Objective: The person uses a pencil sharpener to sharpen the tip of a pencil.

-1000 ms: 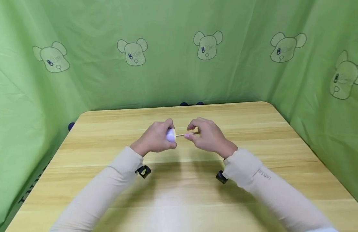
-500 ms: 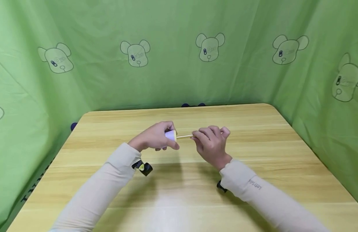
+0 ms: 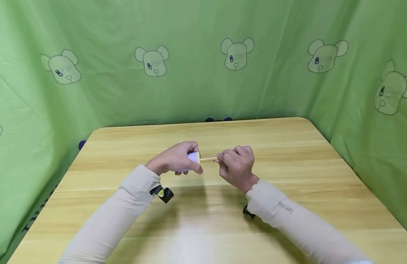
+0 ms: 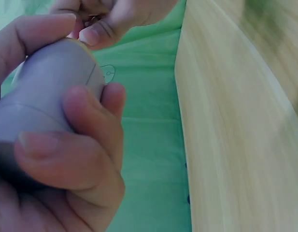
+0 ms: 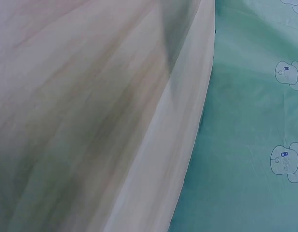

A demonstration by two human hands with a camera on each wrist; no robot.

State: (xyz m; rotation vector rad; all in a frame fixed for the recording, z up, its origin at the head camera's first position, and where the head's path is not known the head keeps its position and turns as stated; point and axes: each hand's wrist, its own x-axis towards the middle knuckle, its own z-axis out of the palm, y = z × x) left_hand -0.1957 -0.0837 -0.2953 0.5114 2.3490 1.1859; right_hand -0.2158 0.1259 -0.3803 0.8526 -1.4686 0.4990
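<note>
A lavender rounded cylinder with a pale yellow rim (image 3: 193, 157) lies within the grip of my left hand (image 3: 175, 159), held above the table. In the left wrist view the fingers curl round the lavender cylinder (image 4: 52, 82), which has thin seam lines and a darker lower part. From the yellow end a thin pale stick (image 3: 208, 159) runs across to my right hand (image 3: 237, 165), whose thumb and fingers pinch it. The stick's far end is hidden in that hand. At the top of the left wrist view, the right hand (image 4: 122, 19) is close by the cylinder's rim.
The wood-grain table (image 3: 203, 220) spreads beneath both forearms. A green curtain (image 3: 196, 91) printed with bear heads stands along its back and sides. Black wrist mounts (image 3: 165, 194) hang under the cuffs. The right wrist view holds just tabletop (image 5: 91, 121) and curtain (image 5: 235, 145).
My right hand has turned over from a thumb-and-finger pinch with lifted fingers to a curled grip, knuckles up. Both hands have dropped slightly; the left hand has tilted a little round the cylinder.
</note>
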